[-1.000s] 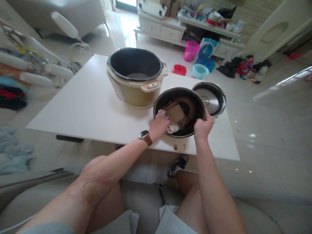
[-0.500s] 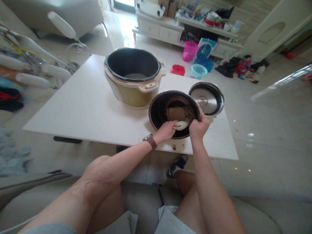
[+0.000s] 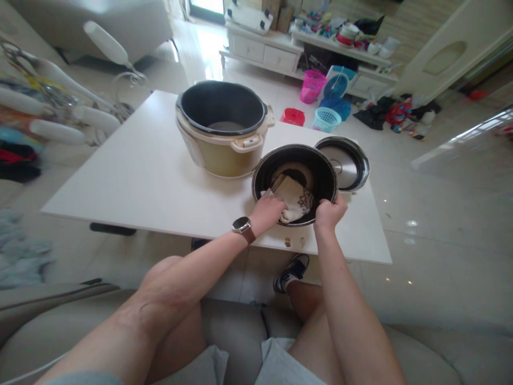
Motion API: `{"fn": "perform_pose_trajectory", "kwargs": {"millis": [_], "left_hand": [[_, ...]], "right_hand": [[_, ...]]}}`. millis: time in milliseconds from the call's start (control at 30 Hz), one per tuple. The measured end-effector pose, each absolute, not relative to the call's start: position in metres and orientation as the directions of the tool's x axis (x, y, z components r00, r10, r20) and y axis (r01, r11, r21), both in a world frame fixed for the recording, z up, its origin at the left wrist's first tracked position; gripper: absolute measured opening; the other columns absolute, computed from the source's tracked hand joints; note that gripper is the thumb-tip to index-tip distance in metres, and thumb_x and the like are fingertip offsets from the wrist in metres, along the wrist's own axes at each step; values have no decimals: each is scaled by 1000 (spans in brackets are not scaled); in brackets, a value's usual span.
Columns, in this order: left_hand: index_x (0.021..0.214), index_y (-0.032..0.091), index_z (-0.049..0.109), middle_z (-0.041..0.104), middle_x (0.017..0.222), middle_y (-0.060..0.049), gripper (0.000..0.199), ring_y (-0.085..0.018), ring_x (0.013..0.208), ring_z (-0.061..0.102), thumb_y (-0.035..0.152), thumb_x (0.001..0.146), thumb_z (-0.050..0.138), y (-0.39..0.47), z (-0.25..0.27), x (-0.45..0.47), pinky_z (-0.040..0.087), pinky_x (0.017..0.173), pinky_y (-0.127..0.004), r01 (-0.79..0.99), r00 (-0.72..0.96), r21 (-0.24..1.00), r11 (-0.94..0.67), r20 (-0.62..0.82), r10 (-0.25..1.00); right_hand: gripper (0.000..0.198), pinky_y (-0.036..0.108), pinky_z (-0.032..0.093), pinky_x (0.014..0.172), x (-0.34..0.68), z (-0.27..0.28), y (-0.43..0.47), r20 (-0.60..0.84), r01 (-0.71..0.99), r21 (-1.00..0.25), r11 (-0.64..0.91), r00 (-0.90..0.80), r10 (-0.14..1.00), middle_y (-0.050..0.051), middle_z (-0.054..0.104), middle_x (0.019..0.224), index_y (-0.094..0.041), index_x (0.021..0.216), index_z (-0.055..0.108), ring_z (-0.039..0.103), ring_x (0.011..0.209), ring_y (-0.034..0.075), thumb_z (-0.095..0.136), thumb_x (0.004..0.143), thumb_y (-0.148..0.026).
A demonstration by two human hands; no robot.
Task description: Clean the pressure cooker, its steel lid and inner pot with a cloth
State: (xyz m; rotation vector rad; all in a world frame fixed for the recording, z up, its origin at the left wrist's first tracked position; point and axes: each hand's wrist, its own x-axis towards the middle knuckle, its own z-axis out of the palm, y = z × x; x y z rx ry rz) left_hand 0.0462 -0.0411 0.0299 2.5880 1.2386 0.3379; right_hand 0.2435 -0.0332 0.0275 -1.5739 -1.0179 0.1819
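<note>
A dark inner pot (image 3: 264,166) is tilted towards me at the table's near right part. My right hand (image 3: 329,212) is closed on its right rim. Inside the pot lies a beige cloth (image 3: 294,195) with a dark pattern. My left hand (image 3: 269,209), with a watch on the wrist, reaches over the near left rim and grips the cloth; part of its fingers is hidden. Behind the pot stands a cream and gold electric cooker body (image 3: 224,152) with its top uncovered. A round metal lid (image 3: 352,166) lies inner side up to the right, partly behind the pot.
The white table (image 3: 120,176) carries these things, with small stickers (image 3: 287,242) near its front edge. Beyond it, a pink basket (image 3: 312,86) and a light blue basket (image 3: 326,120) stand on the floor. White-handled metalwork (image 3: 104,43) rises at the left.
My left hand has moved left along the pot with the cloth, which now looks more spread out. The pot has shifted slightly right and turned a little. The view has moved slightly.
</note>
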Motion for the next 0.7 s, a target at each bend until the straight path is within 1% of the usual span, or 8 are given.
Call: {"fn": "perform_pose_trajectory", "kwargs": {"millis": [67,100,200,333,433,567,700], "left_hand": [[102,19,84,77,108,-12,37,-27,116,67,5,97,51,-37,32,40,30,127,-55,747,599,278,-604,113,793],[101,19,84,77,109,-12,36,-28,119,66,6,97,51,-36,33,37,28,128,-56,753,595,263,-603,118,795],[103,20,84,76,112,-13,36,-29,123,63,6,97,51,-37,33,33,28,128,-56,757,592,258,-601,120,797],[104,20,83,75,109,-12,35,-28,117,64,6,96,52,-41,28,33,30,126,-54,753,585,286,-593,122,802],[105,19,82,75,107,-12,35,-27,113,65,7,96,51,-42,25,35,34,121,-51,748,585,310,-587,110,803],[109,16,82,76,107,-14,38,-27,110,68,3,93,50,-43,21,38,44,110,-45,760,567,352,-547,53,822],[115,16,80,76,112,-14,42,-25,108,72,1,93,48,-46,14,42,52,99,-37,751,539,441,-492,23,842]], "right_hand": [[48,39,58,89,241,27,-35,406,492,-868,66,626,666,7,76,88,-11,97,81,69,88,25,48,62,-20],[50,39,58,90,240,28,-37,402,488,-871,60,636,659,8,77,90,-12,100,81,70,90,26,49,63,-20],[53,40,58,96,234,29,-39,395,475,-878,57,652,647,7,78,97,-13,107,81,71,99,27,49,65,-19],[57,44,56,104,225,32,-41,425,470,-875,116,630,650,6,79,105,-15,112,81,71,110,29,49,65,-18],[61,47,54,110,220,35,-41,450,479,-863,159,586,674,5,79,108,-17,116,80,70,119,29,48,65,-16],[65,50,51,116,216,35,-42,487,502,-839,212,517,704,6,79,118,-16,123,79,69,123,28,46,66,-15],[68,48,47,120,215,33,-44,539,525,-804,280,444,716,4,78,128,-20,129,77,68,128,24,45,69,-13]]}}
